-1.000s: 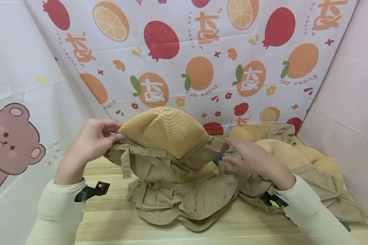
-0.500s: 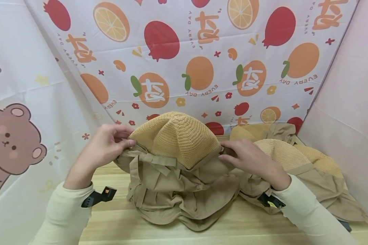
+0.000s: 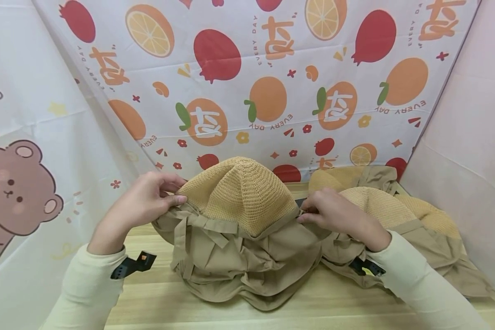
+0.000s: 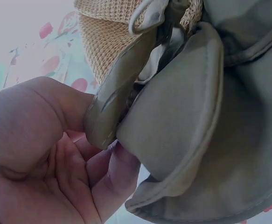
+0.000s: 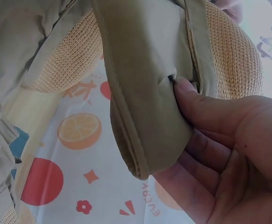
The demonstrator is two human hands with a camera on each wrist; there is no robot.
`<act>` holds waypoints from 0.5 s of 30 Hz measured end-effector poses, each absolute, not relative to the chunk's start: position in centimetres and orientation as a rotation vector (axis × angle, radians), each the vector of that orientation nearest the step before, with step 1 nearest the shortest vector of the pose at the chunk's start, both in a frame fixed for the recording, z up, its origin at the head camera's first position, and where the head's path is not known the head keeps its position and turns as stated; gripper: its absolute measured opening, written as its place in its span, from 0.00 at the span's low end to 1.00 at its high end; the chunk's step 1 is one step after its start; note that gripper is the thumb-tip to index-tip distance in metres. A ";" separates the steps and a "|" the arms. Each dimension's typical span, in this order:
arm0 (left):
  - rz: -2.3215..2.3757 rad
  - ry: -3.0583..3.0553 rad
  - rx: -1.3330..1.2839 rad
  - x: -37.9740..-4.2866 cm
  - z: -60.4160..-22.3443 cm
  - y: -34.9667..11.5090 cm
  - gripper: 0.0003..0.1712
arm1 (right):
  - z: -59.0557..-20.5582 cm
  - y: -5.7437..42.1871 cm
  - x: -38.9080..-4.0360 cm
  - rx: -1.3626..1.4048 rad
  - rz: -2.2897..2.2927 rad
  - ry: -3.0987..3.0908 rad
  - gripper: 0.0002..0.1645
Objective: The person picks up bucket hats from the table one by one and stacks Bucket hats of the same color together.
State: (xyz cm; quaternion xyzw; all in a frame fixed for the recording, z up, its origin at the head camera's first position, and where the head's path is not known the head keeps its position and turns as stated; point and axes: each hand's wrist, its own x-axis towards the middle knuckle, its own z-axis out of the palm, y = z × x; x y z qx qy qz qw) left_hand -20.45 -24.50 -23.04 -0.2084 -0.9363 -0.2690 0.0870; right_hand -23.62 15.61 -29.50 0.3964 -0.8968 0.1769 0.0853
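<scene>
A sun hat (image 3: 247, 197) with a yellow knitted crown and a khaki cloth brim is held up between both hands, crown upward. My left hand (image 3: 142, 201) pinches its left side where crown meets brim; in the left wrist view the thumb and fingers grip the cloth band (image 4: 115, 102). My right hand (image 3: 338, 215) pinches the opposite side, and the right wrist view shows the thumb pressing into the folded brim (image 5: 149, 93). A cloth tie (image 3: 214, 225) hangs at the front left. Below, a second hat's khaki brim (image 3: 255, 293) lies on the table, its crown hidden by the held hat.
Several similar hats (image 3: 416, 224) lie in a heap at the right, partly behind my right forearm. A wooden table (image 3: 148, 302) lies underneath. A fruit-print cloth (image 3: 247, 59) hangs at the back, with a bear-print sheet (image 3: 20, 192) at the left and a pale wall (image 3: 466, 137) at the right.
The held hat has moved right and down, its brim now overlapping the lower hat's brim. The right hand has gone from straighter fingers beside the brim to pinching it.
</scene>
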 end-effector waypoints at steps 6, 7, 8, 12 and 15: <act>-0.755 -2.810 -0.635 -20.5 -23.3 -24.4 0.14 | -29.7 15.7 -24.1 1.197 0.550 -2.727 0.20; -0.747 -2.812 -0.637 -20.5 -23.3 -24.3 0.14 | -29.7 15.7 -24.1 1.196 0.546 -2.734 0.21; -0.738 -2.813 -0.638 -20.5 -23.3 -24.3 0.14 | -29.7 15.7 -24.1 1.197 0.538 -2.738 0.20; -0.734 -2.800 -0.654 -20.5 -23.2 -24.3 0.12 | -29.3 15.8 -24.2 1.184 0.526 -2.761 0.17; -0.738 -2.785 -0.662 -20.5 -23.1 -24.3 0.11 | -28.9 16.0 -24.2 1.173 0.528 -2.769 0.16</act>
